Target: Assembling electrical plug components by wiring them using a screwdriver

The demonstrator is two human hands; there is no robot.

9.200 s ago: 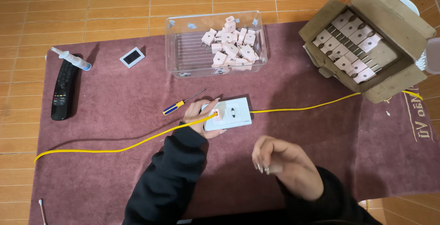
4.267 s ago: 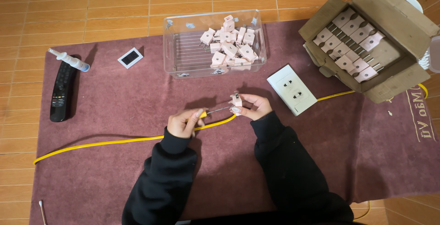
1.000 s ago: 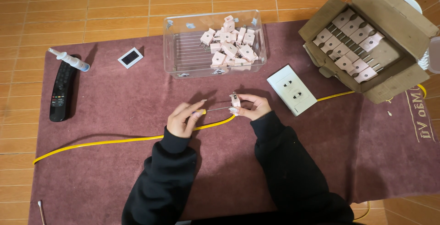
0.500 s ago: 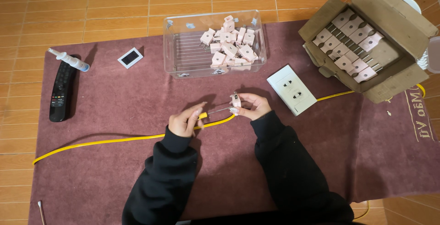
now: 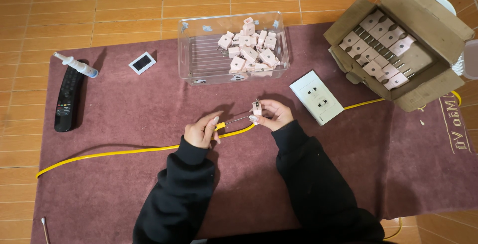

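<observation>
My right hand (image 5: 273, 115) pinches a small pink plug (image 5: 256, 108) between thumb and fingertips, holding it upright just above the maroon mat (image 5: 129, 99). My left hand (image 5: 201, 130) is curled around the yellow handle of a small screwdriver (image 5: 230, 121), fingers clenched on it, and its thin metal shaft runs up to the plug, the tip meeting the plug's lower side. Whether the tip sits in a screw I cannot tell; it is too small.

Taking the plug as my landmark: the yellow cable (image 5: 114, 152) passes just below it, under both hands, trailing far to the left across the mat and off to the right. Just right of the plug lies a white double wall socket (image 5: 316, 97), face up and tilted, with the cable coming out from behind its far side. Straight beyond the plug stands a clear plastic bin (image 5: 199, 57) with a heap of pink plugs (image 5: 249, 50) piled in its right half. Far to the upper right of the plug sits an open cardboard box (image 5: 438, 35) with more such plugs laid in rows. Well to the left of the plug lie a small white-framed square device (image 5: 142, 63), a black remote control (image 5: 65, 98) and a white tube with a blue band (image 5: 75, 65), touching the remote's top end. The mat lies on an orange tiled floor (image 5: 99, 5).
</observation>
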